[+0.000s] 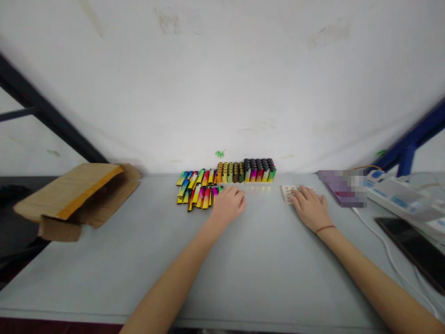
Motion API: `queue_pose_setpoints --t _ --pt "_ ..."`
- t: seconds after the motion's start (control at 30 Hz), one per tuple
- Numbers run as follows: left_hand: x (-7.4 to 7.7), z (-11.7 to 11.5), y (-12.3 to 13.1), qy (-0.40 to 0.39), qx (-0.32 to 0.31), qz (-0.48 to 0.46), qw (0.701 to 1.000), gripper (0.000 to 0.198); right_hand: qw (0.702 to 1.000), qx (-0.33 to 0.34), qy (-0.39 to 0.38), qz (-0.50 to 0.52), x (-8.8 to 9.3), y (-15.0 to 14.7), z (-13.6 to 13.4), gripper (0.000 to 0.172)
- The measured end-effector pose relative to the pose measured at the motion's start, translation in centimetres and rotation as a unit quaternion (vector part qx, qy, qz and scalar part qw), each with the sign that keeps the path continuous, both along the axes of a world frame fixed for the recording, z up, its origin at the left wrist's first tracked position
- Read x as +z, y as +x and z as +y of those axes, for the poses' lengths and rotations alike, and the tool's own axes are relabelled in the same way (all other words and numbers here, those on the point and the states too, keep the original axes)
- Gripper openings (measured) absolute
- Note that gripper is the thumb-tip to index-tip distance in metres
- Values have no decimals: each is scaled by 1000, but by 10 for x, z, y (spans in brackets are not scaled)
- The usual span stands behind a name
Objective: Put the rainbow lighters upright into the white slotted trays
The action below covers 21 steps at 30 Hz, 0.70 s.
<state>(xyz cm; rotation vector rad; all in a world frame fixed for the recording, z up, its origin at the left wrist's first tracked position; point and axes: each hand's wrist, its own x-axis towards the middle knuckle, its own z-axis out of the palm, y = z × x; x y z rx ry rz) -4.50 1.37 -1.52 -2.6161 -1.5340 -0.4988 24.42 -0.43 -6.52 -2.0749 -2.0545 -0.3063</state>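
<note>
Several shiny multicoloured pieces (198,195) lie in a loose pile near the wall. Right of them stand upright rows with yellow and dark tops (229,172), then rows with black tops (259,170), like lighters. My left hand (228,203) is at the pile's right edge, its fingers curled; what they hold, if anything, is hidden. My right hand (310,205) rests palm down, fingers somewhat spread, over a small white tray-like item (287,194) with a bumpy surface. It covers most of that item.
An open cardboard box (74,192) lies on the grey table (139,273) at the left. At the right are a purple blurred item (339,188), a white power strip (399,199), cables and a dark phone (412,246). A white wall (222,83) stands behind.
</note>
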Motion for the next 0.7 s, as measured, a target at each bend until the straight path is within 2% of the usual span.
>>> queue_pose_setpoints --t 0.13,0.27,0.43,0.53,0.6,0.63,0.7 --pt "-12 1 51 -26 4 48 999 33 999 -13 12 41 0 -1 24 48" --pt "-22 13 77 -8 15 24 1000 39 999 -9 28 34 0 -2 44 51" --pt "-30 20 84 -30 29 -11 999 43 998 16 8 54 6 -7 65 46" --pt "-32 17 82 -42 28 -24 998 43 998 28 39 49 14 -19 64 43" --pt "-31 13 80 -47 55 -37 997 44 997 37 37 62 20 -30 57 42" --pt "-31 11 79 -50 79 -45 995 44 996 35 8 82 23 -37 53 42" --pt "-29 6 76 -56 135 -59 988 44 984 16 -97 149 29 -49 49 44"
